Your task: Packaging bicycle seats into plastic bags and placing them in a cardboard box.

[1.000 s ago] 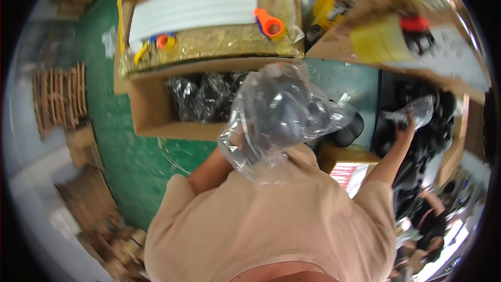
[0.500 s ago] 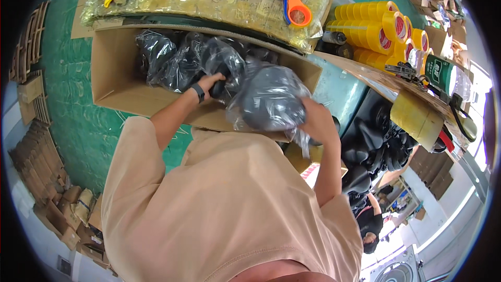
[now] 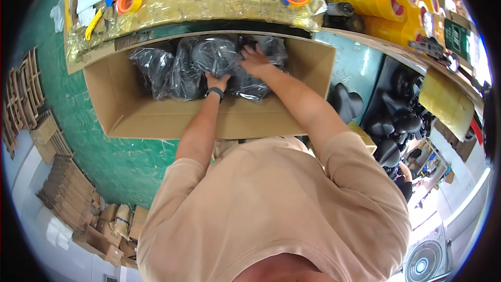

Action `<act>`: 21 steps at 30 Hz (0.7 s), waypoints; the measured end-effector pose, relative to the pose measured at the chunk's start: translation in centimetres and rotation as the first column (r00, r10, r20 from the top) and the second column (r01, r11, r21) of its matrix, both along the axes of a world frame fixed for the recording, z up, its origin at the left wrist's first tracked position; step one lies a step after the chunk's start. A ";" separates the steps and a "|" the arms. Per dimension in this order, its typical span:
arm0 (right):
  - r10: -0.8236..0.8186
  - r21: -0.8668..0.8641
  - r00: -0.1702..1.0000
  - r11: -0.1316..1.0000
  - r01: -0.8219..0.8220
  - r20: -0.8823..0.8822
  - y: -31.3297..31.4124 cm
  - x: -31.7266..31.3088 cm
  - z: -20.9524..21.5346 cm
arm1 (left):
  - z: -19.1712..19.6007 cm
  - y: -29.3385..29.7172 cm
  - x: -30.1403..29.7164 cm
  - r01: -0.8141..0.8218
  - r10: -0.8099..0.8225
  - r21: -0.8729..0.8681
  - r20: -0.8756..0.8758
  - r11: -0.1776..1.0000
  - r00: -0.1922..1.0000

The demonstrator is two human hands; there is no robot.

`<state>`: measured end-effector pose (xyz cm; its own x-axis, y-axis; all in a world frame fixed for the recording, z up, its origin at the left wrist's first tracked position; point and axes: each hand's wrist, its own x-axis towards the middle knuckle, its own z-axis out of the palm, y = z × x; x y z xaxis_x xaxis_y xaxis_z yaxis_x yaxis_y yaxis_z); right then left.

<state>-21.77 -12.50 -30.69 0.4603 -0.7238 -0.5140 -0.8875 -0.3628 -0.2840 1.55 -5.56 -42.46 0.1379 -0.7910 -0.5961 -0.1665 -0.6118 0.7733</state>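
Left: in the open carton (image 3: 133,120), clear-bagged black pieces (image 3: 152,65) lie side by side; keep them snug, loose ends tucked in. Centre: your left hand (image 3: 217,82) lies against the middle bag (image 3: 214,55), fingers partly hidden; whether it grips cannot be told. Let it steady the row. Right: your right hand (image 3: 255,62), fingers loosely spread, rests on the right-hand bag (image 3: 275,51), no grip visible; press evenly, as slipping seems likely.
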 end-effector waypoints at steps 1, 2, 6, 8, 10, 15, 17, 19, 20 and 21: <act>-0.037 -0.021 0.995 0.999 0.039 0.089 0.9 1.0 2.0 | -1.2 0.6 1.7 0.025 -0.025 -0.004 0.024 1.000 0.999; -0.073 -0.034 0.982 0.996 0.080 0.177 2.1 1.7 4.6 | -1.9 0.9 3.4 0.052 -0.051 -0.003 0.046 0.999 0.998; -0.359 -0.160 0.705 0.817 0.554 0.612 7.2 -3.3 18.0 | -1.6 1.1 6.8 0.275 -0.271 -0.002 0.162 0.962 0.949; -0.507 -0.297 0.614 0.572 0.764 0.604 11.2 -8.5 22.4 | 0.1 0.8 4.1 0.321 -0.323 0.043 0.199 0.946 0.925; -0.612 -0.288 0.472 0.379 0.879 0.635 15.3 -14.3 22.6 | -0.7 1.3 4.2 0.270 -0.256 -0.021 0.257 0.963 0.932; -0.777 -0.452 0.438 0.224 0.863 0.452 18.9 -25.2 19.6 | 4.5 -1.7 0.1 0.297 -0.496 0.426 0.504 0.855 0.707; -0.861 -0.381 0.509 0.462 0.801 0.025 20.2 -28.0 17.4 | 8.1 -3.5 -0.2 0.406 -0.616 0.470 0.508 0.784 0.602; -0.812 -0.209 0.530 0.578 0.789 -0.246 21.8 -29.6 13.4 | 10.8 -2.8 0.1 0.601 -0.558 0.132 0.564 0.788 0.608; -0.786 -0.190 0.551 0.608 0.771 -0.282 22.6 -30.4 11.6 | 12.6 -2.0 -0.6 0.661 -0.564 0.017 0.537 0.750 0.627; -0.758 -0.188 0.612 0.651 0.736 -0.227 22.5 -29.8 11.4 | 14.5 -1.4 0.0 0.684 -0.621 0.030 0.451 0.729 0.641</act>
